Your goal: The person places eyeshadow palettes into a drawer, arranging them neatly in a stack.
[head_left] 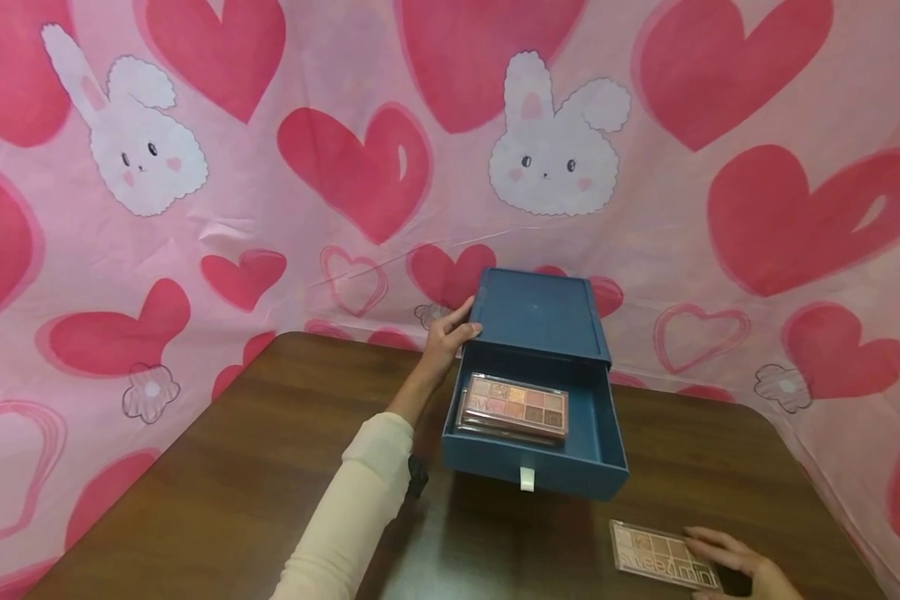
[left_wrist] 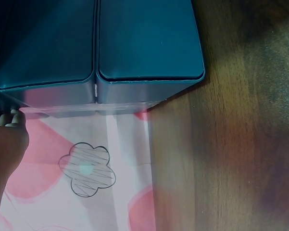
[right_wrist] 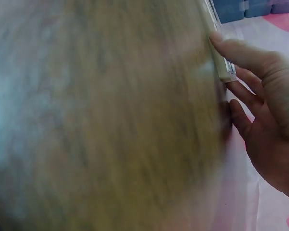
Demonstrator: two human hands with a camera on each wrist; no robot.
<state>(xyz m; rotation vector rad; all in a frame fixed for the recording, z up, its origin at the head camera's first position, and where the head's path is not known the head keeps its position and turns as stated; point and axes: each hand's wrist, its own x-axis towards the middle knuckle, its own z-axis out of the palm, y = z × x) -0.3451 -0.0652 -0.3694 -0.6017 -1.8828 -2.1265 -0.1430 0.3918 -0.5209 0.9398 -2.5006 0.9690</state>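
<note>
A blue drawer box [head_left: 537,312] stands on the table with its top drawer [head_left: 592,417] pulled out. Inside that drawer lie eyeshadow palettes [head_left: 517,404], stacked toward its left side. My left hand [head_left: 447,333] rests against the box's upper left side; in the left wrist view only part of that hand [left_wrist: 7,139] shows, beside the stacked blue tiers [left_wrist: 149,43]. At the front right, my right hand [head_left: 750,562] pinches another eyeshadow palette [head_left: 660,557] by its right end. The right wrist view shows the thumb and fingers on the palette's edge [right_wrist: 226,72].
The brown wooden table [head_left: 307,417] has rounded far corners. Behind it hangs a pink cloth [head_left: 450,183] with hearts and rabbits, close to the back of the box. A pale tab [head_left: 527,479] sticks out from the drawer's front.
</note>
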